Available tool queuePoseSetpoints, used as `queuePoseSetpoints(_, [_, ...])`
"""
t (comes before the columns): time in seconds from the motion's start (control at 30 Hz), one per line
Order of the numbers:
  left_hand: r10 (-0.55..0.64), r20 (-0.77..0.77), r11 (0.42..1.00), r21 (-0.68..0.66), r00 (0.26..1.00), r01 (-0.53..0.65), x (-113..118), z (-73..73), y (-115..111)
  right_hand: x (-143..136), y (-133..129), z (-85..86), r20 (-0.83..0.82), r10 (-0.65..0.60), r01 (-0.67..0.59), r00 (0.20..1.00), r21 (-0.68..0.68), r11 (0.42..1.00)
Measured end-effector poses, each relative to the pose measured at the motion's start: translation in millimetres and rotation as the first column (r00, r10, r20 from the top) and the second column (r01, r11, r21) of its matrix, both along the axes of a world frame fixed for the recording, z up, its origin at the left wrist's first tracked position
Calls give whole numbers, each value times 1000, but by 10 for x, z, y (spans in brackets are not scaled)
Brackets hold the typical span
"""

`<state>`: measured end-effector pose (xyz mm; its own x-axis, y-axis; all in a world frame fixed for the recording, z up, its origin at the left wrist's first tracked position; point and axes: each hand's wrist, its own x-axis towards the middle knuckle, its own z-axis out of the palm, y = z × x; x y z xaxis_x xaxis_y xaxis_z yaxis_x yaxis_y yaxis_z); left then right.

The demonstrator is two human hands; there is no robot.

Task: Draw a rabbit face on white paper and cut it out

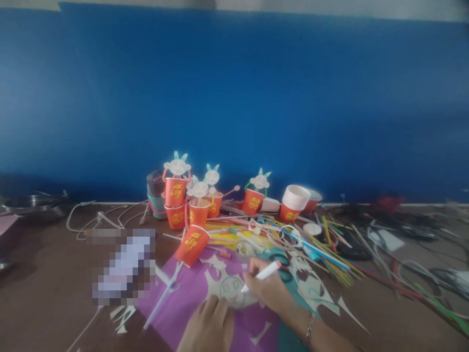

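Observation:
My right hand (pixel 261 281) is closed around a white marker (pixel 266 271) with a pinkish-red end. The marker's tip touches the right side of a white paper sheet (pixel 216 288) that bears a drawn round face with green outlines and pink marks. At the lower edge of this drawing, my left hand (pixel 210 322) lies with its fingers resting on the paper, gripping nothing. Both sheet and hands are over a purple paper (pixel 168 308). A red paper cup (pixel 192 245) with yellow characters lies tilted just beyond, a pale straw (pixel 163 296) sticking out of it.
Red cups with paper rabbit figures (pixel 178 167) stand at the back, beside a stack of cups (pixel 295 198). Straws and coloured sticks (pixel 330 259) spread to the right, near scissors (pixel 282 261) and paper scraps (pixel 315 288). A blurred-out object (pixel 124 266) lies left; cables (pixel 414 274) run right.

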<state>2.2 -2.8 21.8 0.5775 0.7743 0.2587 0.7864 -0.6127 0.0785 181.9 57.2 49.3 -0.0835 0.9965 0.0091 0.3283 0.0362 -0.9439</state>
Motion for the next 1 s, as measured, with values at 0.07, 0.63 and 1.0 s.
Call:
queuePoseSetpoints(0.07, [-7, -7, 1000, 7, 1000, 7, 1, -3, 1, -2, -6, -11, 5, 4, -4, 1000, 8, 1000])
queuePoseSetpoints(0.63, [1, -7, 1000, 15, 1000, -1, 7, 24, -4, -9, -25, 14, 141, 60, -58, 988, -17, 998])
queuePoseSetpoints(1.0, [6, 9, 1000, -16, 1000, -6, 4, 1, 5, 0, -14, -7, 127, 52, -51, 991, -14, 999])
